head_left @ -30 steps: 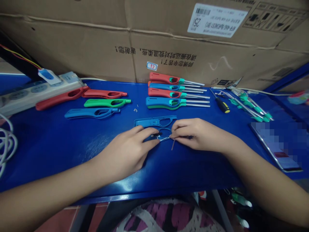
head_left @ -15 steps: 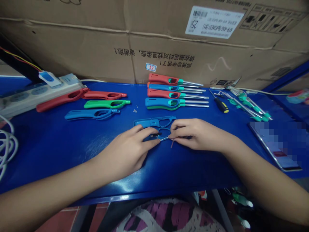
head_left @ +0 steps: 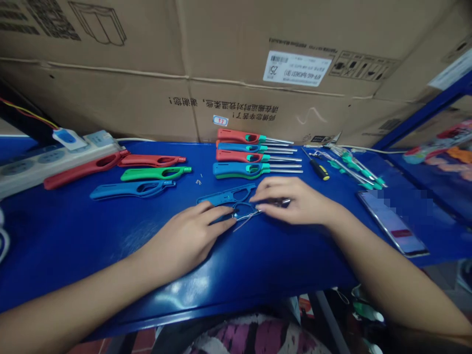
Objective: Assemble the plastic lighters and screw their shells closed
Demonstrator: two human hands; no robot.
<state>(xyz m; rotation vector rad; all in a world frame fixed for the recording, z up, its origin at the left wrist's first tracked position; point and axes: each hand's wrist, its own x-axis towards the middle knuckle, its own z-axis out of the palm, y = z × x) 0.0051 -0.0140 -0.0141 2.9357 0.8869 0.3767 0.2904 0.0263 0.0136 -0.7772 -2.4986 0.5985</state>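
Observation:
My left hand [head_left: 197,227] pinches the handle end of an open blue lighter shell half [head_left: 243,206], holding it down on the table; its fingers cover much of the shell. My right hand [head_left: 295,200] is closed at the shell's front end, thumb and fingers on what looks like a slim metal tube [head_left: 285,201], mostly hidden by the fingers. Thin wires [head_left: 243,223] trail from the right fingertips back along the shell's lower edge. Just behind lies the matching blue shell half [head_left: 223,196], its hollow side up.
Finished-looking lighters with metal tubes [head_left: 258,169] are stacked at the back. Loose shells, such as a green one [head_left: 157,173], lie left beside a power strip [head_left: 55,157]. Tiny screws [head_left: 198,182], a screwdriver [head_left: 320,169], teal-ended tube assemblies [head_left: 354,167] and a phone [head_left: 393,223] are about. A cardboard box [head_left: 147,108] stands behind.
My right fingers have shifted their hold at the shell's front, and a metal tip now shows between them. The loose wire now trails left. The whole view has shifted slightly.

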